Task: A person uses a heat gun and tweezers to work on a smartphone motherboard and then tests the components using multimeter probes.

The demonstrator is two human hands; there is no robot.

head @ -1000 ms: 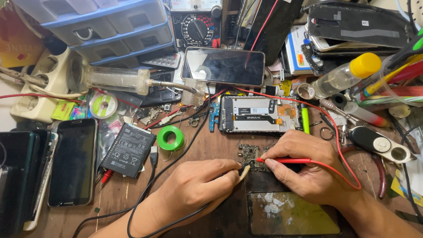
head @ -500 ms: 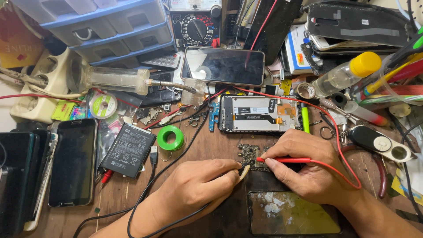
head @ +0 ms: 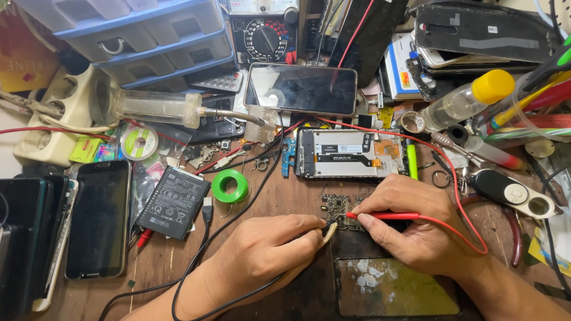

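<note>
Right hand (head: 416,229), slim red probe (head: 383,216); bare circuit board (head: 338,208)

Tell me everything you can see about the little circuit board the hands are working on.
The circuit board is small, dark and roughly rectangular, studded with tiny metal components, and lies flat on the wooden bench just below the opened phone frame. The right hand holds a red probe with its tip on the board's right part. The left hand holds a pale pointed tool against its lower edge. Its right end is hidden by fingers.
</note>
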